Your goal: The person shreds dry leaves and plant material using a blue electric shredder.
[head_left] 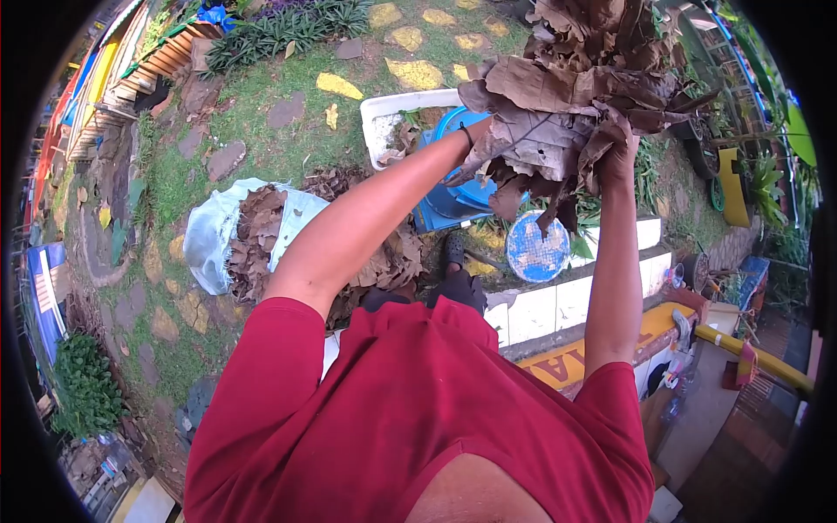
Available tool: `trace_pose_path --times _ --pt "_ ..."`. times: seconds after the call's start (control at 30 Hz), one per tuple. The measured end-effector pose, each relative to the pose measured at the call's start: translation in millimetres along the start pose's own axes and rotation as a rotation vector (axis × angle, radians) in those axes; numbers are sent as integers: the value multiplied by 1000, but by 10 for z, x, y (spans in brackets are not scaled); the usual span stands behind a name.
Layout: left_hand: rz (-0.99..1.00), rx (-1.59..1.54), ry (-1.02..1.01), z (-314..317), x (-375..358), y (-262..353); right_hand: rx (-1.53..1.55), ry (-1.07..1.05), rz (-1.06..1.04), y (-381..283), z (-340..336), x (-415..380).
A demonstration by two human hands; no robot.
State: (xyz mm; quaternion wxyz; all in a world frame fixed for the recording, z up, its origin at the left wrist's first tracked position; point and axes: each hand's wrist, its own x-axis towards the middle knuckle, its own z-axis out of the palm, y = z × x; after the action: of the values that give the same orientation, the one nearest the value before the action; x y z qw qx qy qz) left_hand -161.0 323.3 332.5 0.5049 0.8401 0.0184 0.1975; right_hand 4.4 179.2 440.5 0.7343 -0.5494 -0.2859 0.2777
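A big bundle of brown dry leaves [549, 131] is lifted out in front of me at the upper right, held between both arms. My right hand [617, 157] grips its near right side, partly covered by curled leaves. On the other side, my left forearm [384, 200], with a dark band at the wrist, reaches into the bundle; the leaves hide my left hand and its fingers. Directly beneath the bundle stands a blue bin [449, 196]. A white basin [377, 109] with some leaves in it sits just behind the bin.
A pale sack [209, 235] of dry leaves lies on the grass to the left, with more leaves near my feet. A round blue-and-white lid [536, 247] rests beside a white tiled ledge [558, 301]. Yellow stepping stones [414, 74] dot the lawn.
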Motion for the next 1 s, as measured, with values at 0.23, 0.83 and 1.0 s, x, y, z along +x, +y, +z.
trace_pose_path --times 0.23,0.83,1.0 --pt "-20 -30 84 351 305 -606 -127 27 -83 555 -343 497" --pt "-226 -72 180 454 -346 -1710 -1046 -336 -425 2899 -1055 41" --pt "-323 -30 189 576 -381 -1583 -1382 -663 -475 2788 -1284 69"
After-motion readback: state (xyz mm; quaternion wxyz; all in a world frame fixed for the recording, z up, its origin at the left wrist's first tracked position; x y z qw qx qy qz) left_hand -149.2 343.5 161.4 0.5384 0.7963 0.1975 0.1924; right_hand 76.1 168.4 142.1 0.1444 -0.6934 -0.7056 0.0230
